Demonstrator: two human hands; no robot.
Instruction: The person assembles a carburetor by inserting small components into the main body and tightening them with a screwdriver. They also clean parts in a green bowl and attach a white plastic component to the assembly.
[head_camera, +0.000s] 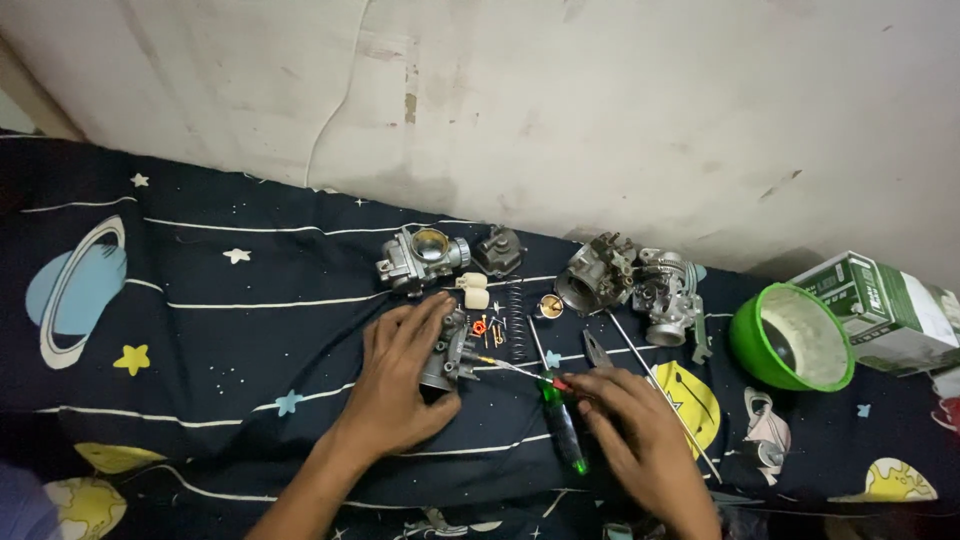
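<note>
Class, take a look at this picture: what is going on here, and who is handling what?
A person works over a dark space-print cloth spread with engine parts. The left hand holds down a small metal carburettor body. The right hand rests by a green-handled screwdriver, whose tip points at that part. More carburettor pieces lie near the wall, with a black spring, a green bowl and a box further right.
</note>
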